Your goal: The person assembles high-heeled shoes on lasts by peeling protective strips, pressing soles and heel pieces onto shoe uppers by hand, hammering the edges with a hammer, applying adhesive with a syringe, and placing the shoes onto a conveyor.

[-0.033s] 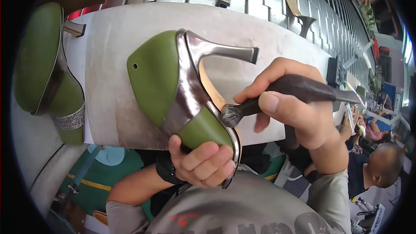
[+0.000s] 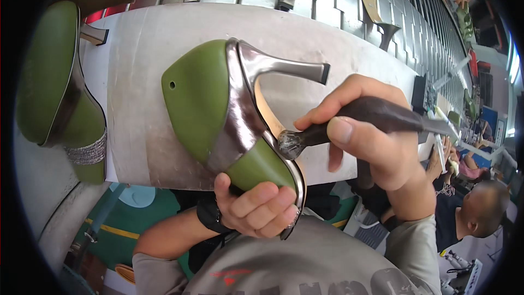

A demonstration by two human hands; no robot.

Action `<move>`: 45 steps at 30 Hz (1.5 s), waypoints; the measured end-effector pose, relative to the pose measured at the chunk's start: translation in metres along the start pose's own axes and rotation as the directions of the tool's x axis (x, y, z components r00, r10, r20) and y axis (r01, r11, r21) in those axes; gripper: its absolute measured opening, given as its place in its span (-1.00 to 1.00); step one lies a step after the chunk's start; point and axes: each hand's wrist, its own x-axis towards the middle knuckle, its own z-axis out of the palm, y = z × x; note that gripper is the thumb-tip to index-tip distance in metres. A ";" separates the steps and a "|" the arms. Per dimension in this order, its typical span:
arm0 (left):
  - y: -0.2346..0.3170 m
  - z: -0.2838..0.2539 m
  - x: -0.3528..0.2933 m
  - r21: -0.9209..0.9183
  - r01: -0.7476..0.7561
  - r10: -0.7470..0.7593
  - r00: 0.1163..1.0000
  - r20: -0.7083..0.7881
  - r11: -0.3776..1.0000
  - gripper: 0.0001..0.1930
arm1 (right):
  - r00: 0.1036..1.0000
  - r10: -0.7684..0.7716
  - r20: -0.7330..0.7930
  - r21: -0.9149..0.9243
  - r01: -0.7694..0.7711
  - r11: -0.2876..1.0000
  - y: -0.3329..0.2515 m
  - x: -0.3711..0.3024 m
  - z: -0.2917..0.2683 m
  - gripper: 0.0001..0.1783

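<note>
A high-heeled shoe with metallic bronze upper (image 2: 243, 101) lies on its side on a green shoe last (image 2: 199, 95), its heel pointing right. My left hand (image 2: 259, 207) is closed around the toe end from below, fingers over the green last. My right hand (image 2: 376, 131) grips a dark hand tool (image 2: 376, 113) with a bulging handle. The tool's blunt, worn end touches the sole edge near the tan sole (image 2: 267, 110); its narrow metal end points right. My right palm hides part of the tool's underside.
The shoe rests over a pale worktop (image 2: 136, 104). A second green last with a shoe (image 2: 52, 76) stands at the left. Beyond the worktop runs a metal slat conveyor (image 2: 327, 0) carrying more heeled shoes. A co-worker (image 2: 475, 213) sits at the right.
The shoe has shifted very slightly to the right, heel dipping a little. Both hands keep their hold, and the tool's end stays against the sole edge.
</note>
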 end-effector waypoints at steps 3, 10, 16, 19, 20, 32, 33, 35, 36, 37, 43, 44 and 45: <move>0.003 -0.003 -0.002 -0.030 0.018 -0.018 1.000 0.010 0.999 -0.72 | 0.986 -0.159 -0.046 -0.038 0.157 0.987 0.005 0.005 0.012 -0.61; 0.005 0.001 -0.002 -0.036 0.022 -0.021 1.000 0.012 0.999 -0.71 | 0.947 -0.043 0.318 -0.361 0.163 0.918 -0.045 0.051 0.000 -0.76; 0.003 -0.006 0.007 -0.037 0.026 -0.025 0.999 0.027 0.999 -0.71 | 0.894 -0.160 0.418 -0.452 0.357 0.817 -0.053 0.050 0.007 -0.84; -0.005 -0.036 0.018 -0.120 0.089 -0.055 0.965 0.258 0.989 -0.56 | 0.978 -0.051 0.202 -0.337 0.119 0.934 -0.042 0.024 0.016 -0.75; -0.015 -0.054 0.031 -0.217 0.139 -0.049 0.926 0.374 0.966 -0.49 | 0.994 -0.056 0.089 -0.251 0.077 0.965 -0.026 0.017 0.014 -0.71; -0.115 -0.021 0.125 -0.155 0.503 -0.420 0.825 0.378 0.850 -0.66 | 0.508 -0.756 -0.412 -0.575 0.499 0.648 0.016 0.001 0.012 -0.56; -0.114 -0.020 0.125 -0.168 0.516 -0.429 0.821 0.376 0.840 -0.67 | 0.693 -0.617 -0.372 -0.310 0.534 0.787 0.014 0.007 0.023 -0.60; -0.114 -0.018 0.124 -0.178 0.533 -0.445 0.815 0.370 0.827 -0.67 | 0.831 -0.476 -0.287 0.007 0.499 0.867 0.014 0.012 0.034 -0.68; -0.115 -0.018 0.123 -0.157 0.516 -0.433 0.821 0.371 0.842 -0.68 | 0.821 -0.480 -0.308 0.039 0.515 0.856 0.017 0.011 0.037 -0.72; -0.115 -0.018 0.123 -0.135 0.498 -0.422 0.827 0.372 0.857 -0.68 | 0.835 -0.449 -0.317 0.026 0.481 0.876 0.015 0.015 0.037 -0.71; -0.116 -0.022 0.123 -0.110 0.490 -0.414 0.820 0.395 0.865 -0.68 | 0.825 -0.440 -0.355 0.171 0.520 0.837 0.022 0.027 0.040 -0.72; -0.116 -0.022 0.124 -0.109 0.481 -0.403 0.820 0.407 0.870 -0.68 | 0.803 -0.456 -0.384 0.187 0.551 0.813 0.022 0.028 0.042 -0.72; -0.117 -0.022 0.124 -0.106 0.481 -0.402 0.818 0.411 0.870 -0.68 | 0.796 -0.466 -0.386 0.064 0.527 0.847 0.023 0.032 0.040 -0.68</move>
